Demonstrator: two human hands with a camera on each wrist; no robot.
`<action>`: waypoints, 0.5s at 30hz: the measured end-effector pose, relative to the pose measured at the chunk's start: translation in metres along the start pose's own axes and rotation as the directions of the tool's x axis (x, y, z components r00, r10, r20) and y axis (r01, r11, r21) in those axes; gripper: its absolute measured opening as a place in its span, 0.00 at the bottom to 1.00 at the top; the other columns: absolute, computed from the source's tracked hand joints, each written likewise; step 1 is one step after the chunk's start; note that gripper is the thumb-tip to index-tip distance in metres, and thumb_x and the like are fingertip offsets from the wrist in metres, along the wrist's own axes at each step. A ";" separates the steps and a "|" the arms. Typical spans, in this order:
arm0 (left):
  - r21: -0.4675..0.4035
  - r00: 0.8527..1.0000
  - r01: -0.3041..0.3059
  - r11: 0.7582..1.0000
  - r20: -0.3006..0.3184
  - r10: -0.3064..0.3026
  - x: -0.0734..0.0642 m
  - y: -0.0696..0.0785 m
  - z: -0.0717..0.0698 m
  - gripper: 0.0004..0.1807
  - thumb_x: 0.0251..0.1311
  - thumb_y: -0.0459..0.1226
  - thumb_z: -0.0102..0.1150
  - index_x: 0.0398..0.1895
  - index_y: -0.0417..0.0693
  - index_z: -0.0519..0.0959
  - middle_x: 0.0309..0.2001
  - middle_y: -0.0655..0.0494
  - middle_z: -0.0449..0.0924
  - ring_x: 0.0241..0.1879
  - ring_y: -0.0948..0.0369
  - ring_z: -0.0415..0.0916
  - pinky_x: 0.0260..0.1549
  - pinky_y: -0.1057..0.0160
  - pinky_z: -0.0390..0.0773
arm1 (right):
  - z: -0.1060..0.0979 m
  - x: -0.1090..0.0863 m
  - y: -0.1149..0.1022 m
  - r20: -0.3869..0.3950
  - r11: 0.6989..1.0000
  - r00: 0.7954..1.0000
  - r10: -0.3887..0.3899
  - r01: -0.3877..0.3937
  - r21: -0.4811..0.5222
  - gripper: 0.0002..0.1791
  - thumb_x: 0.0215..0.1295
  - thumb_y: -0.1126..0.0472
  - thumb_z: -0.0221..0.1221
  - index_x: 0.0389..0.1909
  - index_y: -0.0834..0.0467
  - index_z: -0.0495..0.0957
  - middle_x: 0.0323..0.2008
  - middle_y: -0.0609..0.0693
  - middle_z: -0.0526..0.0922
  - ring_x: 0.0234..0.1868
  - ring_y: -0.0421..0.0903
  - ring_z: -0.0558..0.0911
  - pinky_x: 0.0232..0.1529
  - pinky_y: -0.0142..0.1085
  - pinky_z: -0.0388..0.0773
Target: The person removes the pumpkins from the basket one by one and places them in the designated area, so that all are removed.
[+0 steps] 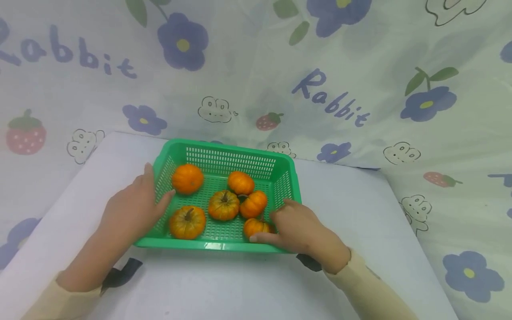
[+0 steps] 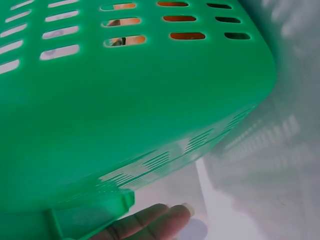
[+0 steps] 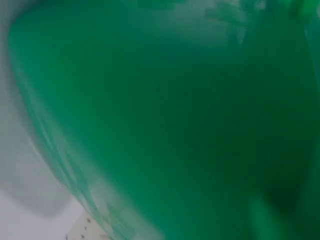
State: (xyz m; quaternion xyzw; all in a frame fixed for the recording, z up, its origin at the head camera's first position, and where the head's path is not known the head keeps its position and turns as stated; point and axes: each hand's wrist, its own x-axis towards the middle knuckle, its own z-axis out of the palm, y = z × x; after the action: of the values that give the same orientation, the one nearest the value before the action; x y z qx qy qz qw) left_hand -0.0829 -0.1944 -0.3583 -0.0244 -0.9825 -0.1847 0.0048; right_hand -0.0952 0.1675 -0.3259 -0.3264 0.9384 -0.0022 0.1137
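A green plastic basket (image 1: pixel 232 244) with slotted walls holds several small orange pumpkins (image 1: pixel 187 179). At its left side, my left hand (image 1: pixel 130 209) grips the rim, thumb over the inside and fingers outside. In the left wrist view, fingertips (image 2: pixel 172 220) show beneath the rim beside the basket's outer wall (image 2: pixel 130 115). My right hand (image 1: pixel 298 226) holds the near right part of the rim, its thumb reaching inward across a pumpkin (image 1: pixel 256 226). The right wrist view is blurred and mostly filled by the basket wall (image 3: pixel 150 125); the right fingers are hidden there.
The basket is over a white table (image 1: pixel 344 209). Behind and to the sides hangs a pale cloth (image 1: pixel 240 58) printed with flowers, rabbits and strawberries. Dark bands (image 1: pixel 122 272) are on both wrists.
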 end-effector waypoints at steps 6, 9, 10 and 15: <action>-0.005 1.000 0.007 1.000 -0.001 -0.007 0.000 0.000 -0.002 0.54 0.75 0.54 0.55 0.78 0.20 0.40 0.64 0.15 0.64 0.52 0.25 0.75 0.36 0.33 0.81 | 0.003 0.005 -0.001 0.070 0.999 0.997 -0.010 0.008 0.037 0.41 0.70 0.21 0.46 0.10 0.49 0.67 0.09 0.40 0.58 0.21 0.43 0.67 0.60 0.43 0.72; -0.015 1.000 0.014 1.000 0.002 -0.014 -0.001 -0.002 -0.002 0.54 0.76 0.55 0.54 0.78 0.21 0.39 0.65 0.15 0.63 0.55 0.24 0.73 0.39 0.31 0.79 | 0.004 0.010 -0.001 0.091 0.998 0.996 0.001 -0.007 0.064 0.41 0.70 0.21 0.46 0.09 0.49 0.66 0.08 0.39 0.57 0.20 0.43 0.66 0.41 0.40 0.71; -0.018 1.000 0.016 1.000 0.003 -0.016 -0.001 -0.003 -0.001 0.54 0.76 0.55 0.53 0.78 0.21 0.39 0.66 0.15 0.62 0.56 0.24 0.72 0.40 0.31 0.79 | 0.005 0.012 -0.001 0.097 0.997 0.995 0.007 -0.015 0.076 0.41 0.69 0.21 0.47 0.09 0.49 0.65 0.08 0.39 0.56 0.19 0.43 0.65 0.36 0.39 0.69; -0.041 1.000 0.022 0.999 0.007 -0.022 -0.002 -0.004 0.003 0.54 0.77 0.57 0.50 0.78 0.22 0.39 0.67 0.16 0.61 0.57 0.24 0.71 0.42 0.29 0.78 | 0.011 0.019 -0.002 0.113 0.996 0.993 0.031 -0.041 0.085 0.40 0.67 0.20 0.50 0.10 0.49 0.65 0.09 0.39 0.56 0.15 0.42 0.62 0.25 0.38 0.61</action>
State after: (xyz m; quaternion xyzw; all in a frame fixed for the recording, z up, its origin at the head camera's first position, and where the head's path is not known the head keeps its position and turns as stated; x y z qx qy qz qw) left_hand -0.0815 -0.1969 -0.3626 -0.0143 -0.9787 -0.2049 -0.0007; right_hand -0.1066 0.1551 -0.3401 -0.3037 0.9353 -0.0228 0.1801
